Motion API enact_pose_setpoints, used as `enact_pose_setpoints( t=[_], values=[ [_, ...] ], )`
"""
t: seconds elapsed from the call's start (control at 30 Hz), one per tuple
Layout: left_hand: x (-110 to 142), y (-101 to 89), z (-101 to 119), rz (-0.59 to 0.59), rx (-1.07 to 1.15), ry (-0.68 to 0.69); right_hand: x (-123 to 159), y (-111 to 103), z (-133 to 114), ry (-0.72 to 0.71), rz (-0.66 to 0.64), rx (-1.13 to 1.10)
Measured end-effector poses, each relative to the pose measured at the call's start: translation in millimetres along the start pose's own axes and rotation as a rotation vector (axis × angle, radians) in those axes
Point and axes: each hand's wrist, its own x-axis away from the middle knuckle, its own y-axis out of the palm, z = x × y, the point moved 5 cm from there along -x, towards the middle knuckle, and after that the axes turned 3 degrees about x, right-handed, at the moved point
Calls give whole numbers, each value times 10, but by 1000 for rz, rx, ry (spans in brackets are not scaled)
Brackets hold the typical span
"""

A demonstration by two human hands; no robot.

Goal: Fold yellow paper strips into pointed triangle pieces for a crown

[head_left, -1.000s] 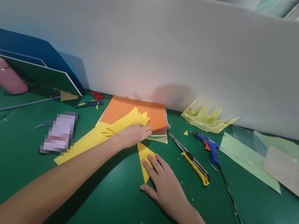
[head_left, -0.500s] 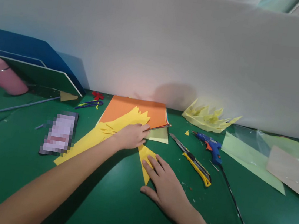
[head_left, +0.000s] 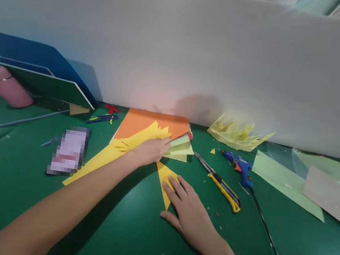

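Note:
My left hand (head_left: 153,150) reaches forward to the right front corner of a stack of coloured paper with an orange sheet (head_left: 154,126) on top. Its fingers are closed on the paper sheets, whose edges bend up and show red, white and pale green (head_left: 181,147). Under and beside that hand lies a yellow paper (head_left: 95,165) with a jagged, cut end. My right hand (head_left: 188,205) rests with fingers spread on a yellow paper triangle (head_left: 164,182) on the green table. The left fingertips are partly hidden by the hand itself.
Right of my hands lie a yellow utility knife (head_left: 224,191), blade out, and a blue glue gun (head_left: 241,166) with its cord. A pale yellow paper crown shape (head_left: 240,138) stands by the white partition (head_left: 181,52). Left are a phone (head_left: 69,150), scissors (head_left: 102,118) and a pink bottle (head_left: 6,86).
My left hand has lifted the corner of the paper stack, so the sheet edges now curl higher and more pale green shows. My right hand has stayed in place.

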Motion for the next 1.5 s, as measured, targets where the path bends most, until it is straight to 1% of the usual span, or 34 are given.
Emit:
enact_pose_setpoints(
  t=[0.17,0.33,0.5,0.67,0.87,0.97,1.17,1.37,1.5],
  values=[
    [41,-9,54,18,-1,-4,-7,1,-3,-3,-10,11],
    [83,34,69,14,10,42,-21,-37,-23,-7,-31,41],
    [96,61,10,9,32,37,-27,-53,-35,-4,-46,23],
    [74,21,-82,-15,88,68,-25,-46,-32,-7,-64,18],
    [32,7,-172,-24,128,65,2,-3,-3,-17,17,2],
    [41,17,-175,-5,141,57,6,3,-3,-18,26,7],
    [57,27,-186,43,183,31,-8,-30,-18,-14,4,24],
    [49,0,-258,129,255,-42,-7,-34,-17,-1,28,16],
    [70,-23,-330,190,306,-72,-29,-24,0,-1,16,29]
  ],
)
